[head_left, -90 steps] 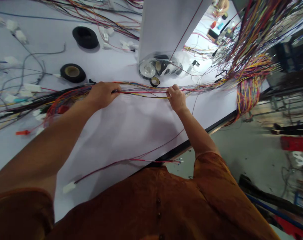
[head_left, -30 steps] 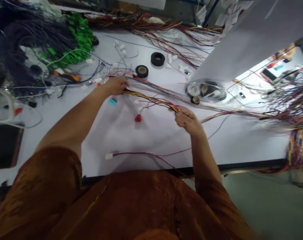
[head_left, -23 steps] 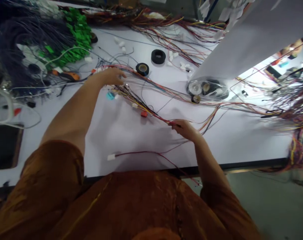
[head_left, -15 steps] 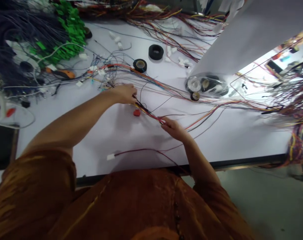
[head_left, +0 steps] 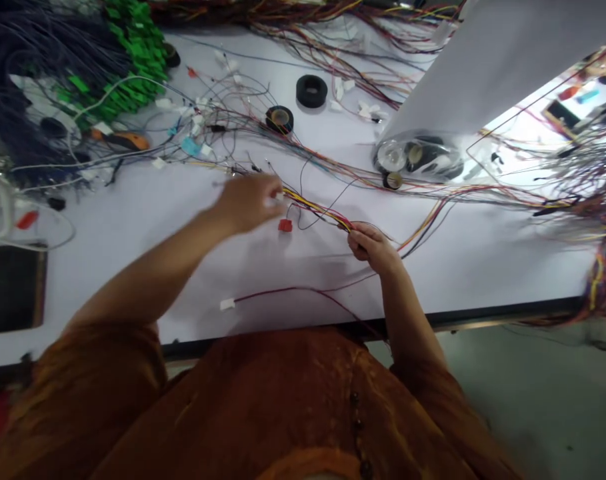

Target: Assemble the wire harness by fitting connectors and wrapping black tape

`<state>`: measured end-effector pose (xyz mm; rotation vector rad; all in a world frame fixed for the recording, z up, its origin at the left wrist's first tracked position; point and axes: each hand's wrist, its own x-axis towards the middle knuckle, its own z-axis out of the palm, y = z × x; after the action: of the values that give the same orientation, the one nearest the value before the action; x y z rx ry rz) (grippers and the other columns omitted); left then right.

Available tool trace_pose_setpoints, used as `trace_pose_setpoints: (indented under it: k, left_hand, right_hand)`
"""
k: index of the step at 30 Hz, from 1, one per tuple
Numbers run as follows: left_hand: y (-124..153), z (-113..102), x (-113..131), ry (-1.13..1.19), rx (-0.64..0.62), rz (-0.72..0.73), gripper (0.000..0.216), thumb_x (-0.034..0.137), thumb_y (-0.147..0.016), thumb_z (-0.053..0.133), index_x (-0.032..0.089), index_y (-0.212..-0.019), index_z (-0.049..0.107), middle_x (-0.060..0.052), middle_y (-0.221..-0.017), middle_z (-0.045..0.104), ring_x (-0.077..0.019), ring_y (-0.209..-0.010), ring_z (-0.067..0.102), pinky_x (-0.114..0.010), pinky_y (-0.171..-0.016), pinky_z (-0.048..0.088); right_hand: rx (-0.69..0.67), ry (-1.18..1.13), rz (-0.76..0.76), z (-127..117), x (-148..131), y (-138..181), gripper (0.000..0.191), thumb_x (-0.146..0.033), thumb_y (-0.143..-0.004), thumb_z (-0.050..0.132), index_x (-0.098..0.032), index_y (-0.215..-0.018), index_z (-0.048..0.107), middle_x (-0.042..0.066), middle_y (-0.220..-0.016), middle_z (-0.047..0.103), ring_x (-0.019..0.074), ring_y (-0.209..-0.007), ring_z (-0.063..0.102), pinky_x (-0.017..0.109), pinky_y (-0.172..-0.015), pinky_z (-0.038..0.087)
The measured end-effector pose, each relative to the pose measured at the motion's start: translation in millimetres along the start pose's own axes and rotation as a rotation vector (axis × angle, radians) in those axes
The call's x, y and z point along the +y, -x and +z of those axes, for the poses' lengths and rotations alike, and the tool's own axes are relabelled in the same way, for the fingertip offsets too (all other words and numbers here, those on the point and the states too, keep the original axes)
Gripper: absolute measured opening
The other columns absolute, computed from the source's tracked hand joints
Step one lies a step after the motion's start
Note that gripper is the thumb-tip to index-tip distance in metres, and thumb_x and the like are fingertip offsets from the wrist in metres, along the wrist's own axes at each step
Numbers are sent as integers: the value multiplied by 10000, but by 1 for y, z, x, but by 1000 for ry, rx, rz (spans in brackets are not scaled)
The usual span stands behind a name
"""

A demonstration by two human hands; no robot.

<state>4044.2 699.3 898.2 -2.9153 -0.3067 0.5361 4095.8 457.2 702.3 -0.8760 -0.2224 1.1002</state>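
A bundle of yellow, red and black wires (head_left: 313, 204) stretches between my two hands above the white table. My right hand (head_left: 373, 247) is closed round its right part, thumb pressed on top. At the bundle's left end my left hand (head_left: 250, 201), somewhat blurred, has thumb and fingers around the wires beside a small white connector (head_left: 279, 196). Just below the wires lies a red connector (head_left: 285, 225). Nearer my body, a dark red cable with a white plug (head_left: 227, 304) rests on the table.
Two black tape rolls (head_left: 311, 91) (head_left: 279, 120) lie beyond my hands. Long loose wires (head_left: 333, 163) run across the table. To the left are an orange-handled tool (head_left: 120, 140) and green-tagged dark wires (head_left: 143, 60). A large pale roll (head_left: 483, 73) slants at the right.
My right hand has moved right along the wires, still gripping them. My left hand has shifted slightly and turned; more of the yellow wires shows between the hands.
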Motion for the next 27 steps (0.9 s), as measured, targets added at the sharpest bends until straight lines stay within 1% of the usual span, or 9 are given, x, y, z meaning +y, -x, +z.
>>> trace_pose_setpoints:
  k: [1,3,6,9,12,18,22,25,27]
  left_hand:
    - [9,15,12,-49,-37,27,364,402,-909,624,178,-1195,646,-119,-1178,693,-289,-1035,656,-403,-838,534]
    - [18,40,21,-122,-89,64,341,241,-920,555,152,-1240,630,-170,-1321,622,-328,-1165,604,-407,-834,540]
    - [15,57,7,-102,-55,73,376,136,-916,458,149,-1238,652,-177,-1311,618,-324,-1235,557,-432,-969,519]
    - [7,54,-9,-47,13,87,504,127,-927,418,186,-1403,571,-147,-1350,599,-300,-1253,543,-429,-1058,474]
    - [2,49,-7,-104,3,73,575,129,-969,330,240,-1517,464,-137,-1405,565,-304,-1212,566,-437,-983,487]
    - [-12,47,12,-184,1,-10,474,138,-981,291,159,-1360,575,-183,-1319,608,-341,-1158,591,-451,-900,471]
    - [-19,51,14,-118,2,-10,487,115,-975,259,106,-1362,554,-204,-1400,585,-344,-1226,573,-478,-1005,409]
    - [-22,57,13,-47,11,39,558,89,-923,331,155,-1454,491,-151,-1540,504,-319,-1299,548,-477,-1048,389]
    - [-26,60,11,-7,17,80,595,94,-884,379,184,-1460,499,-125,-1511,546,-313,-1328,533,-487,-1062,389]
  right_hand:
    - [0,7,-12,2,-2,-1,485,-516,-790,737,-145,-1074,607,-101,-562,403,35,-417,216,209,-393,99]
    - [0,41,-35,7,-5,-3,501,-541,-804,727,-149,-1089,600,-106,-540,394,39,-405,217,209,-382,97]
    - [25,85,-77,12,-6,-4,483,-552,-839,694,-168,-1112,586,-120,-500,362,45,-388,199,208,-371,87]
    - [30,123,-86,16,-4,-6,439,-580,-868,656,-180,-1037,593,-104,-495,398,47,-382,228,209,-365,109]
    - [7,129,-86,20,-2,-7,458,-609,-867,647,-170,-995,614,-85,-492,428,50,-381,256,218,-368,121]
    - [45,-19,-167,25,-3,-10,441,-593,-827,710,-185,-953,598,-108,-435,352,51,-362,212,236,-373,101]
    - [40,-119,-160,24,-6,-14,447,-589,-787,758,-218,-954,571,-148,-422,240,51,-356,153,231,-376,92]
    - [2,-89,-162,21,-7,-16,463,-592,-807,739,-184,-993,625,-143,-451,236,47,-377,167,236,-399,114]
    - [-8,-48,-163,19,-7,-17,477,-602,-820,720,-167,-1003,650,-119,-493,316,41,-397,213,239,-415,135]
